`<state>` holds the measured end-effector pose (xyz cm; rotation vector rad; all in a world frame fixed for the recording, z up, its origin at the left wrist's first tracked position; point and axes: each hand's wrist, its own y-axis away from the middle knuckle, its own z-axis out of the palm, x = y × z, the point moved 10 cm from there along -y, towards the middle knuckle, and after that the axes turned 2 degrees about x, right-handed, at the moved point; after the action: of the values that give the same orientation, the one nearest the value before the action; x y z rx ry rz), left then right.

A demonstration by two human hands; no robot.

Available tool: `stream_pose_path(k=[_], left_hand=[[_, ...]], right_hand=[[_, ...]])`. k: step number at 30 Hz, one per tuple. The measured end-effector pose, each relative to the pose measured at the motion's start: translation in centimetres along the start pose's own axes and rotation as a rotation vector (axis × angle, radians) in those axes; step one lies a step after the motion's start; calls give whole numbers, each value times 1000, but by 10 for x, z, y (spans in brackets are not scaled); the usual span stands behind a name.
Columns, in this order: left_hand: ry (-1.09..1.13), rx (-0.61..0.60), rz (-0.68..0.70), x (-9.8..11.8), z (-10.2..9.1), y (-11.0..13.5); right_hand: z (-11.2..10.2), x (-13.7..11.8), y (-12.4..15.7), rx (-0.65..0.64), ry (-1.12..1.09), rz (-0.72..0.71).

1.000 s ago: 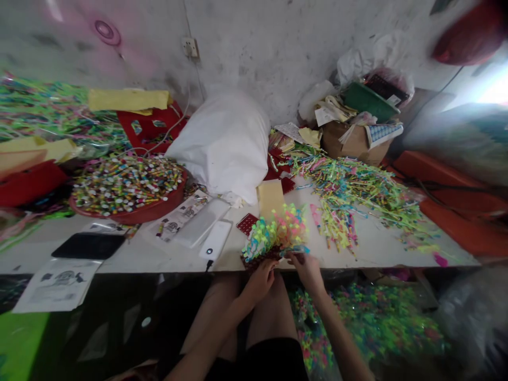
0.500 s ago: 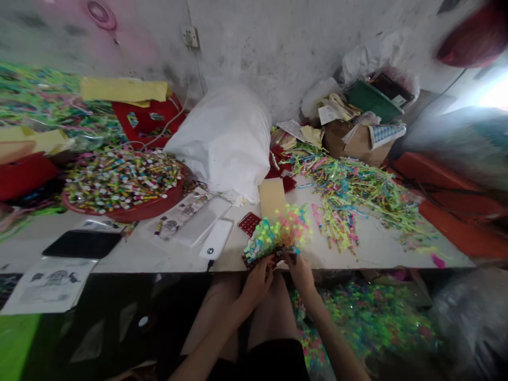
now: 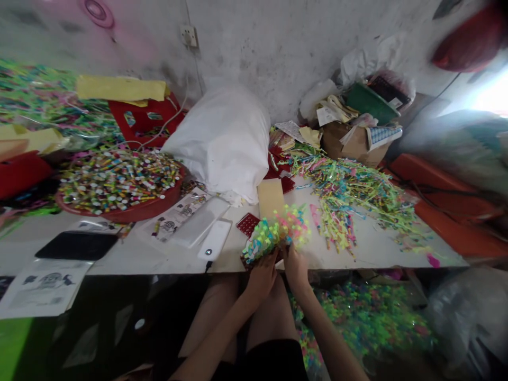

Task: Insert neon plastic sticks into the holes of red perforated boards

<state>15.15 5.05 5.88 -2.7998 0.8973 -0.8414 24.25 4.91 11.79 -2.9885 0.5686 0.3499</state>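
At the table's front edge, my left hand (image 3: 262, 278) lies close beside my right hand (image 3: 296, 269), with the fingers of both curled in towards each other. What they pinch is too small and dark to make out. Just beyond the fingers is a heap of small bright pieces, green and blue on the left (image 3: 262, 239), pink and yellow on the right (image 3: 292, 225). Part of a dark red dotted sheet (image 3: 247, 225) shows at the heap's left; more dark red shows under the heap, partly hidden by my left hand. A tan card (image 3: 271, 197) lies behind it.
A white sack (image 3: 226, 143) stands at the back. To the left are a red basin (image 3: 130, 212) of small capped sticks, a white phone-like device (image 3: 215, 241) and a black phone-like slab (image 3: 76, 245). Colourful sticks (image 3: 357, 185) pile up to the right, before a cardboard box (image 3: 344, 142).
My right hand has turned and moved slightly up and left, nearer my left hand. My left fingers have straightened a little. The heap stays in place; the view has shifted slightly.
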Motion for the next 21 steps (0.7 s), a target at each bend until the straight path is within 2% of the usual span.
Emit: stream_pose_path(k=[4,10,17,21], left_hand=[[-52,-49,-78,-3,-3,0],[-56,-89,-85,-2,-1,2],[-130,-98,-120,-2,-3,-3],[-219,-63,-112,2,-8,-7]], right_hand=[[5,-1,2,-14,-51,-43],[15,6,6,4,-77,-56],[10,2,-4,-16,-190,-36],[3,-2,-8,24,-295,-68]])
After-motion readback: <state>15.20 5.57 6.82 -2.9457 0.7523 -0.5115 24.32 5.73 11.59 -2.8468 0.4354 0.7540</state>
